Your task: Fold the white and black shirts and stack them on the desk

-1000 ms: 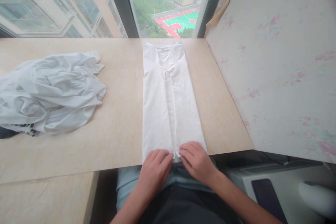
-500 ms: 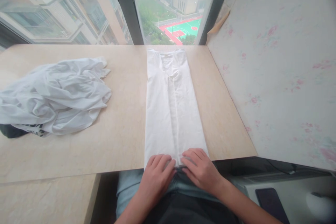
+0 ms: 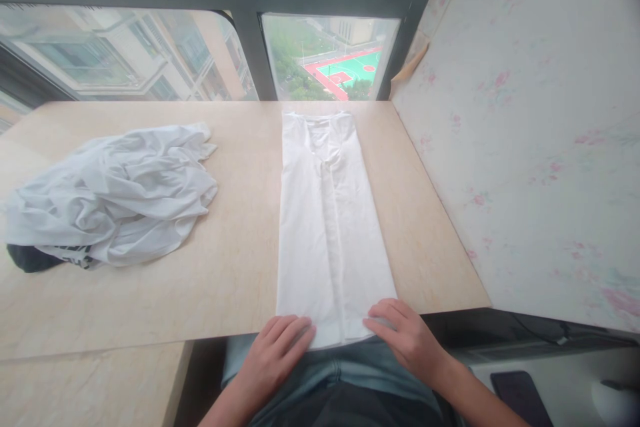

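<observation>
A white garment (image 3: 330,227) lies folded into a long strip on the pale tabletop, its neckline toward the window and its near end at the table's front edge. My left hand (image 3: 283,347) grips the near left corner, fingers on top of the cloth. At the near right corner, my right hand (image 3: 400,330) has its fingers closed on the same garment. Both thumbs are partly hidden by the cloth or fingers.
A crumpled white cloth (image 3: 120,193) with a dark part lies on the tabletop (image 3: 245,233) at the left. A flowered wall panel (image 3: 540,147) borders the right side. A dark phone (image 3: 520,397) rests at lower right, near a window (image 3: 330,57) beyond the table.
My hands have moved apart from the middle of the garment's near edge to its two corners. The view has tilted up slightly.
</observation>
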Demonstrator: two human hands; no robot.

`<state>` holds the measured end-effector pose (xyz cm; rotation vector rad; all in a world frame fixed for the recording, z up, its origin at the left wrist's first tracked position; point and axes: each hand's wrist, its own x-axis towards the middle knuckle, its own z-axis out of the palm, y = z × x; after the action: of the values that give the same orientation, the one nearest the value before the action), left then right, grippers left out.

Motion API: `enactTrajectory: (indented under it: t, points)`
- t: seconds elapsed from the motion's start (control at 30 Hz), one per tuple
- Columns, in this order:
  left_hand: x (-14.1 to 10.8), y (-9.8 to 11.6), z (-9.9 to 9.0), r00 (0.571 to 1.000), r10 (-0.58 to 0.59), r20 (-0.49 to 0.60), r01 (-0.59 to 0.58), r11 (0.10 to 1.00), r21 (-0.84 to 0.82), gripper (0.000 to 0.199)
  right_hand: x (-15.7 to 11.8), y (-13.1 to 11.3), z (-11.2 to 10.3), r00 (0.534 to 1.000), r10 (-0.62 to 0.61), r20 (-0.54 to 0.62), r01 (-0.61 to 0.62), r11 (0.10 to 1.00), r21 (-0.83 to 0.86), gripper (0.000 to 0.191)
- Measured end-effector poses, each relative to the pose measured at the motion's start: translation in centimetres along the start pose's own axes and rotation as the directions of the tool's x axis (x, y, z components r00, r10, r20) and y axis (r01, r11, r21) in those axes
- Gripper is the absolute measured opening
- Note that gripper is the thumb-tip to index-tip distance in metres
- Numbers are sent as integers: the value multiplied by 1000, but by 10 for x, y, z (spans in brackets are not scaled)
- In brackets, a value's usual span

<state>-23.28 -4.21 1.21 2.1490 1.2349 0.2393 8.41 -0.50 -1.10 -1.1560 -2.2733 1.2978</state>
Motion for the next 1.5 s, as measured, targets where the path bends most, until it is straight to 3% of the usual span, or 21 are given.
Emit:
enactTrajectory:
  t: [0.17, 0.23, 0.33, 0.4, 0.47, 0.53, 0.6, 0.7, 0.77, 0.83, 0.9, 1.0, 1.07, 1.17, 1.3, 1.4, 1.5]
  points:
    - [3, 15, -20, 984, -177, -9, 175, 981, -85, 34, 1, -13, -26, 975, 95, 201, -132, 975, 178, 36]
    - [5, 14, -29, 966, -247, 81, 260, 934, -244, 31, 6, -13, -38, 937, 141, 318, -232, 934, 271, 36]
    - [15, -3, -39, 906, -340, 250, 421, 779, -464, 21, 26, -6, -57, 882, 176, 438, -348, 869, 353, 30]
    - [30, -20, -48, 850, -437, 295, 527, 689, -498, 14, 49, 5, -73, 889, 198, 413, -355, 867, 350, 27]
    - [55, -42, -58, 811, -521, 268, 581, 657, -481, 18, 79, 21, -91, 920, 226, 320, -327, 892, 311, 27]
    - [90, -70, -69, 815, -537, 220, 571, 673, -470, 23, 117, 42, -108, 942, 257, 217, -309, 914, 263, 26]
    - [133, -105, -74, 846, -504, 176, 520, 708, -478, 26, 158, 71, -117, 937, 315, 149, -343, 908, 239, 24]
    - [195, -167, -61, 832, -521, 192, 533, 651, -541, 35, 215, 126, -106, 887, 449, 110, -462, 855, 236, 25]
    - [224, -204, -39, 798, -553, 241, 598, 671, -439, 37, 242, 163, -84, 851, 518, 87, -523, 825, 211, 31]
    - [237, -230, -15, 758, -602, 251, 652, 692, -311, 42, 254, 194, -57, 818, 574, 41, -572, 806, 153, 40]
    - [235, -243, 5, 731, -642, 230, 682, 687, -251, 45, 252, 214, -34, 800, 600, -23, -593, 795, 126, 44]
    - [219, -245, 19, 707, -676, 208, 707, 663, -247, 41, 235, 226, -15, 770, 629, -112, -598, 771, 221, 45]
    - [208, -244, 21, 691, -695, 199, 720, 638, -273, 38, 224, 227, -13, 721, 678, -141, -622, 724, 298, 45]
    - [202, -243, 18, 671, -716, 191, 726, 584, -362, 36, 216, 225, -17, 674, 731, -105, -673, 667, 321, 45]
    - [203, -245, 16, 654, -732, 193, 738, 560, -376, 24, 221, 226, -21, 717, 694, -66, -657, 704, 269, 42]
    - [205, -243, 15, 639, -751, 164, 751, 564, -345, 18, 228, 226, -19, 733, 672, -103, -616, 721, 317, 43]
    - [207, -235, 12, 624, -768, 144, 774, 582, -251, 20, 227, 221, -17, 741, 654, -148, -612, 750, 252, 43]
